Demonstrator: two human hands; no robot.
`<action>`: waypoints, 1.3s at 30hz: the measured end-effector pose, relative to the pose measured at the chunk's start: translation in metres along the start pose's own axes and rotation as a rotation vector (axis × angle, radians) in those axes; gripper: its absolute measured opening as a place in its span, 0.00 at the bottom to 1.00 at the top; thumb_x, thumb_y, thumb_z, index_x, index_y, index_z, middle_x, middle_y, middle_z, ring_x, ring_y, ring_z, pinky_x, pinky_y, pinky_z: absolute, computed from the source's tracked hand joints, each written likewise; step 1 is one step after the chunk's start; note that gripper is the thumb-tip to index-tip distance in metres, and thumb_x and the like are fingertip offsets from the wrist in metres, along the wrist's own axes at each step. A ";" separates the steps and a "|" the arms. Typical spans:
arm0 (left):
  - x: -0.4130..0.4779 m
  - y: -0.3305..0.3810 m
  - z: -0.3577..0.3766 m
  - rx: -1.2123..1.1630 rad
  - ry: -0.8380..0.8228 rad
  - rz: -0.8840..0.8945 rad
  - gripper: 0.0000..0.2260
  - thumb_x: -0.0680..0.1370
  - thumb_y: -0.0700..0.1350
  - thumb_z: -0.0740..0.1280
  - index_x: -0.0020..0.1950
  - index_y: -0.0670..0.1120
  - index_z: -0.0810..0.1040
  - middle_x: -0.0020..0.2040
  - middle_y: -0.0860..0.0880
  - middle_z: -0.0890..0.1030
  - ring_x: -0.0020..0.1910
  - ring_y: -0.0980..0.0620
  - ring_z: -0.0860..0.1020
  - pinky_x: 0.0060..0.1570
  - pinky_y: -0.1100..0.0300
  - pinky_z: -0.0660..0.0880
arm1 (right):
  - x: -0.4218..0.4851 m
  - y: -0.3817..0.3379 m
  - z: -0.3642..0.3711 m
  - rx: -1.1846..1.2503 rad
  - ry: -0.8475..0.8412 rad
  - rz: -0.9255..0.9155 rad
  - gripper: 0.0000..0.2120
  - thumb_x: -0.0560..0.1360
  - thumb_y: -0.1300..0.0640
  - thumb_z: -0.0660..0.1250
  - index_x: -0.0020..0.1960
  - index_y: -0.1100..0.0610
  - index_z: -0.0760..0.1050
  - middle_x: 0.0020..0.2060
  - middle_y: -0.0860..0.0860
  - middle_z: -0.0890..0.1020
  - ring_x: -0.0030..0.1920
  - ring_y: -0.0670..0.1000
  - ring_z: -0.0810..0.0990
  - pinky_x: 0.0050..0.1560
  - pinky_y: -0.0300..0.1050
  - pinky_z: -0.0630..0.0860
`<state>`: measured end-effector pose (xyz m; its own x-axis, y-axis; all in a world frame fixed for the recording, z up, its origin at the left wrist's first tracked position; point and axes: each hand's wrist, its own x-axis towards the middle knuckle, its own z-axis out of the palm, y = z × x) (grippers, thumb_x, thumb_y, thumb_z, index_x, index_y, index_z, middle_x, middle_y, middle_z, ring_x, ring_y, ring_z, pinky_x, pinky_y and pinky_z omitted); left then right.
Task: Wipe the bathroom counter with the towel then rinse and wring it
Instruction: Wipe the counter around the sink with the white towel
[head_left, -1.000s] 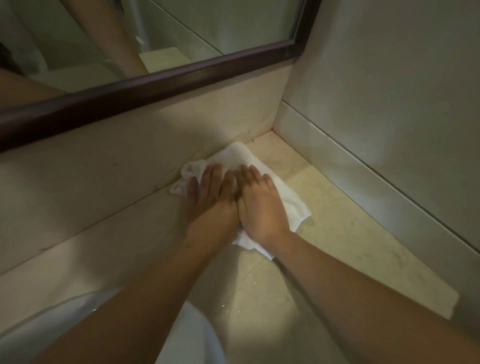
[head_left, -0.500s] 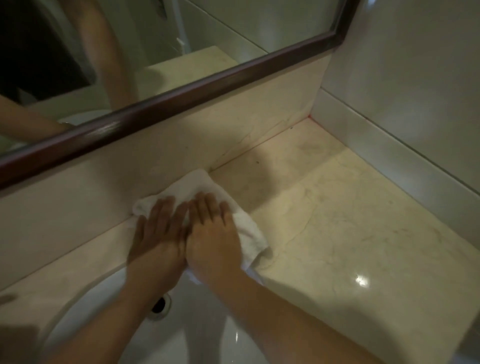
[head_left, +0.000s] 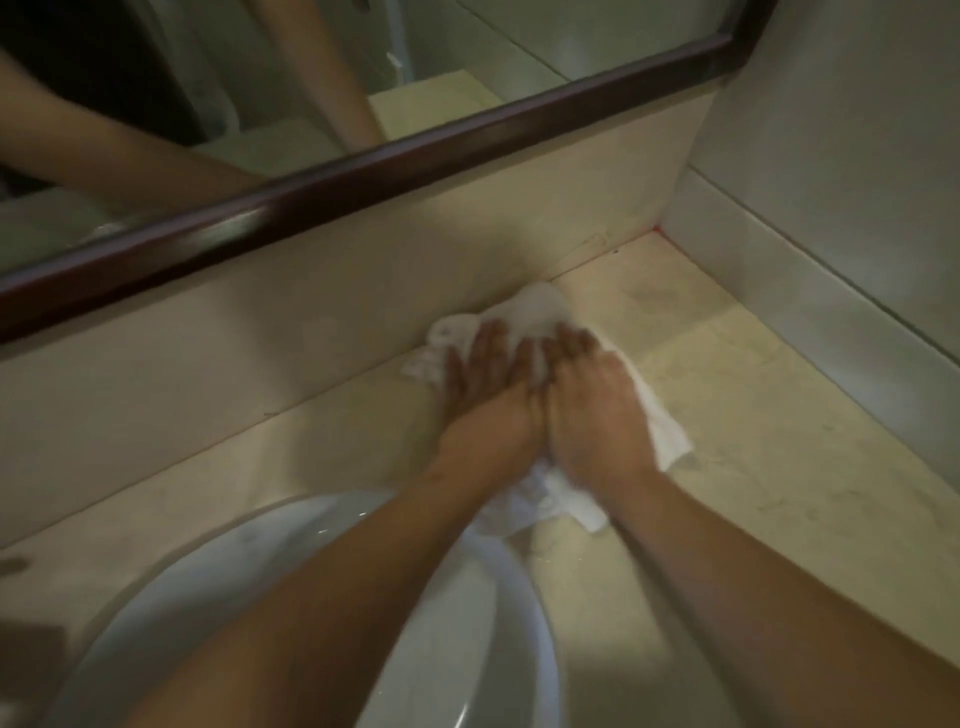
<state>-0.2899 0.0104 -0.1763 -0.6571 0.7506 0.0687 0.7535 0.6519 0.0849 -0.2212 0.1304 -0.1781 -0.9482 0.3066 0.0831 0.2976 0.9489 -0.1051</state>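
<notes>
Room: I stand at a pale stone bathroom counter (head_left: 753, 415), with a dark-framed mirror (head_left: 363, 171) above the backsplash (head_left: 260, 332) and a white basin (head_left: 322, 587) set into the near side.
Left hand: my left hand (head_left: 488, 395) lies flat, fingers stretched out and slightly spread, palm down on the white towel (head_left: 535, 312); it presses, it does not grip.
Right hand: my right hand (head_left: 592, 410) lies just beside the left, touching it along the thumbs, also flat and open, palm pressing the cloth.
Towel: spread and crumpled under both palms, on the strip of counter between the basin rim and the backsplash. Its far end touches the foot of the backsplash; its near end bunches under my wrists close to the basin rim; one flap sticks out to the right of my right hand.
Long axis: the towel runs roughly from the backsplash toward me, in line with my forearms.
Which hand is nearer: both sit on it about equally; the right covers more of the side toward the far right corner.
Step, as I judge it: wiping is under way; rinsing and wringing are not yet done.
Next move: the unwiped stretch toward the far right corner lies to the right of my hands, so a push that way would lead with the right hand.
</notes>
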 end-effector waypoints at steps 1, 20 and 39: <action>0.002 0.002 0.003 -0.005 -0.062 0.002 0.38 0.71 0.55 0.45 0.80 0.44 0.59 0.80 0.36 0.62 0.81 0.35 0.56 0.75 0.29 0.50 | 0.000 0.006 -0.002 0.000 0.004 0.004 0.29 0.80 0.52 0.51 0.78 0.58 0.69 0.79 0.59 0.69 0.80 0.59 0.65 0.77 0.59 0.63; -0.130 -0.116 -0.047 -0.268 -0.021 -0.204 0.23 0.83 0.49 0.58 0.79 0.50 0.65 0.82 0.47 0.59 0.82 0.47 0.53 0.79 0.43 0.50 | -0.015 -0.133 0.006 0.031 -0.038 -0.193 0.34 0.79 0.40 0.53 0.77 0.59 0.71 0.77 0.62 0.71 0.73 0.66 0.72 0.68 0.62 0.69; -0.144 -0.021 -0.031 -1.822 0.206 -1.287 0.33 0.69 0.48 0.81 0.70 0.52 0.68 0.62 0.53 0.79 0.55 0.59 0.80 0.51 0.64 0.78 | 0.018 -0.117 -0.010 0.054 -0.227 -0.484 0.34 0.83 0.36 0.42 0.86 0.48 0.47 0.84 0.49 0.41 0.84 0.51 0.35 0.83 0.52 0.38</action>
<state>-0.2114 -0.1144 -0.1567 -0.7143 0.0400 -0.6987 -0.6876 -0.2260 0.6900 -0.2719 0.0253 -0.1547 -0.9775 -0.1946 -0.0809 -0.1800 0.9707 -0.1593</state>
